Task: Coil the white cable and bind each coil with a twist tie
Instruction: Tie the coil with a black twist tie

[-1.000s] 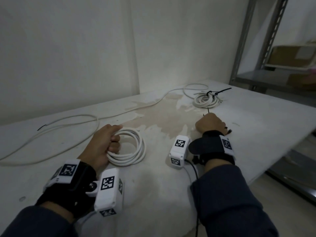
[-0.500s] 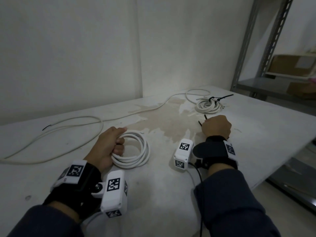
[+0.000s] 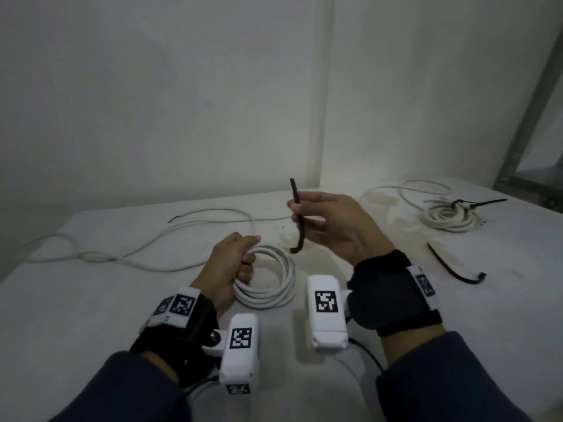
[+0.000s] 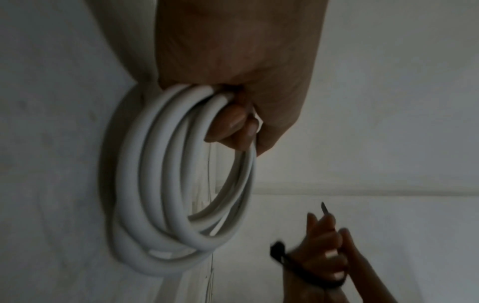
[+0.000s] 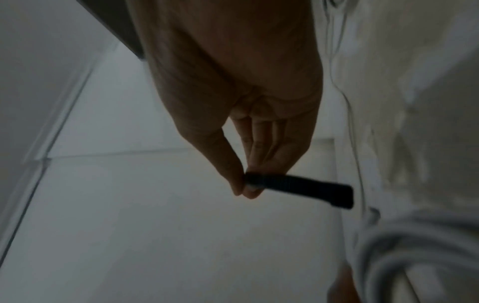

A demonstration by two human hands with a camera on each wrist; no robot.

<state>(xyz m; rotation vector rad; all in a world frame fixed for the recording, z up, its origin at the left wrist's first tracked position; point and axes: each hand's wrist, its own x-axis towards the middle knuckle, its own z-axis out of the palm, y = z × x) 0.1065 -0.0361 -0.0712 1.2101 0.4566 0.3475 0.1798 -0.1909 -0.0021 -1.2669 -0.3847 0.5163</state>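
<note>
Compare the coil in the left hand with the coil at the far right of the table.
The near coil is gripped by the left hand; the far coil lies untouched. The far coil already carries a black tie; the near coil has none, its tie pinched in the right hand. Both are white cable.

the white cable [image 3: 268, 278] has a smooth, matt plastic-looking jacket. the twist tie [image 3: 298, 217] is black and dull, flat like a strip. the worktop [image 3: 91, 300] is matt white, its coating worn away to a rough brownish patch [image 3: 393, 217]. the wrist straps [image 3: 393, 293] look like black cloth; the shelf upright [image 3: 530, 95] is grey metal.
</note>
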